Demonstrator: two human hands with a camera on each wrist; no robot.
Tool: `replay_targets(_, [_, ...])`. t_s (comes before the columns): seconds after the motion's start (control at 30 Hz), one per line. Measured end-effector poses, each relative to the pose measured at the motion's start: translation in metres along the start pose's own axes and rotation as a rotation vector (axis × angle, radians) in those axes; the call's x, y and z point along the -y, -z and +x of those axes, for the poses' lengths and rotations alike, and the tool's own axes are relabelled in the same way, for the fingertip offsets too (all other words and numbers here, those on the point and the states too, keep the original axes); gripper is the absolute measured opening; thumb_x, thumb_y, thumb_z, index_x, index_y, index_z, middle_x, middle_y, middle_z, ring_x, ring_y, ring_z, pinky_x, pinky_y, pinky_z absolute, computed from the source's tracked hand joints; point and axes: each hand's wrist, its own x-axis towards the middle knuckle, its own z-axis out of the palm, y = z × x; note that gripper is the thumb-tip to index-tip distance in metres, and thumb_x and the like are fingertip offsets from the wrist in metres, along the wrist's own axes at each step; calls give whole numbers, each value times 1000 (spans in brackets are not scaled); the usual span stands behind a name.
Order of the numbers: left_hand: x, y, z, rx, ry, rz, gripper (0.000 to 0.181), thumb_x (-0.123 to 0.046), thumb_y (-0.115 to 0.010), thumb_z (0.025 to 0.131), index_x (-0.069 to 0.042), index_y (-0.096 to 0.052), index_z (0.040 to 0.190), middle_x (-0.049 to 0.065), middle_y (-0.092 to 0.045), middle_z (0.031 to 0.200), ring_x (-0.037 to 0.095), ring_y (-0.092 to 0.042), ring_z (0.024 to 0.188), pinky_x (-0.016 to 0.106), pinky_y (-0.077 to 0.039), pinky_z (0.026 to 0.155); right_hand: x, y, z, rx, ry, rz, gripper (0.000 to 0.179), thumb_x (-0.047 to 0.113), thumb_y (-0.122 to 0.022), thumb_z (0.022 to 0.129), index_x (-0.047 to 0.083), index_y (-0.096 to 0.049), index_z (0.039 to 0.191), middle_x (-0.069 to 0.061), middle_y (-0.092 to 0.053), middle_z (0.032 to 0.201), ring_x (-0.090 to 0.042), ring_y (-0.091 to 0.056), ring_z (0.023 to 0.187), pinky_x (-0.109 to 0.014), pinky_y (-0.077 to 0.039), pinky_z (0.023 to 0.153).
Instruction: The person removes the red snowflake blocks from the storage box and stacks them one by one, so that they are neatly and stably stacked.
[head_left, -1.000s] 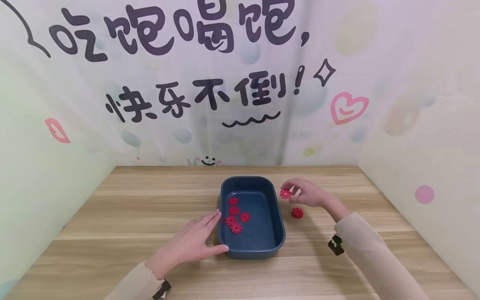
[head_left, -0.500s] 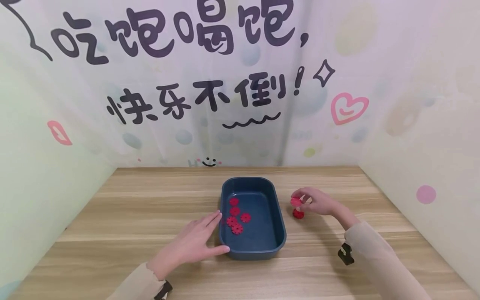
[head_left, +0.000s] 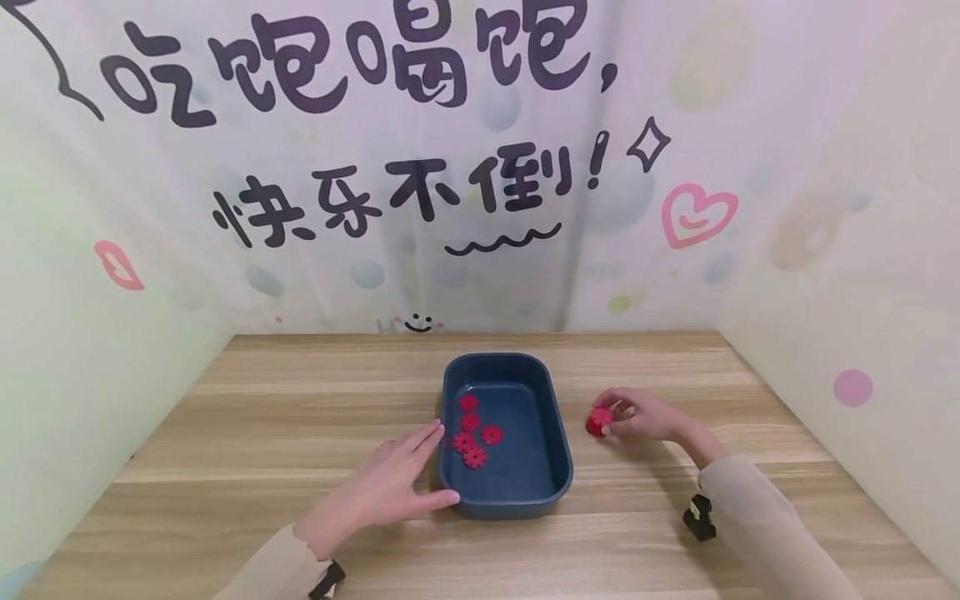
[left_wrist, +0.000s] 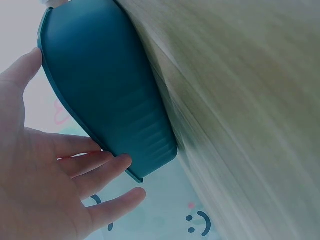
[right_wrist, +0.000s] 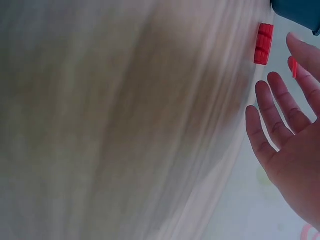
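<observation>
Presently pinching a red disc (head_left: 602,415) between thumb and fingers of the right hand (head_left: 641,414), right of centre in the lower half of the frame. Held above a small pile of red discs (right_wrist: 264,44) standing on the table (head_left: 300,400) — seen edge-on and apart from that pile in the right wrist view. From pile to tray, just a short strip of wood along the right rim.

Spreading the left hand (head_left: 386,483) wide at the left side of the blue tray (head_left: 525,467), lower centre of the frame. Touching the rim with the thumb at the near left corner and with fingertips farther back along the left edge. Inside, over the left half of the tray floor, five more red discs (head_left: 491,435) — two of them touching near the front, one set farther right. To the right of these, plain blue floor reaching to the right wall of the tray.

Behind the tray, only a narrow band of wood before the table's back edge and the lettered wall (head_left: 660,283). Toward the slanting left edge, much wider room; toward the right edge, room partly crossed by a beige sleeve (head_left: 757,508) from lower right.
</observation>
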Motion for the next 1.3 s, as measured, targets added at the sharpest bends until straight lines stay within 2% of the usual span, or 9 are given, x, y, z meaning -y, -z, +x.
replay_targets(0.17, [0, 0, 0, 0, 0, 7, 87, -65, -47, 77, 1, -36, 133, 13, -33, 136, 29, -38, 118, 47, -35, 90, -1, -2, 2, 8, -4, 3, 32, 17, -69, 76, 7, -54, 102, -2, -56, 94, -23, -52, 89, -35, -44, 74])
replay_targets(0.33, [0, 1, 1, -3, -2, 9, 88, -65, -47, 77, 1, -35, 133, 13, -32, 137, 30, -38, 118, 47, -34, 90, 0, -5, 4, 11, 17, 13, 30, 15, -69, 76, 5, -54, 100, -5, -55, 91, -23, -52, 85, -37, -44, 75])
replay_targets(0.8, [0, 1, 1, 5, -3, 5, 87, -64, -48, 77, 2, -35, 133, 13, -32, 137, 30, -37, 119, 47, -33, 91, 6, -6, 3, 2, 15, -73, 33, 14, -70, 75, 2, -56, 102, -5, -55, 92, -22, -51, 84, -37, -44, 73])
replay_targets(1.3, [1, 0, 0, -2, 3, 22, 89, -66, -45, 76, 1, -35, 134, 13, -33, 137, 30, -38, 118, 46, -34, 90, 9, -7, 4, -6, 4, -118, 32, 13, -70, 74, 3, -56, 101, -4, -54, 91, -22, -51, 83, -36, -43, 73])
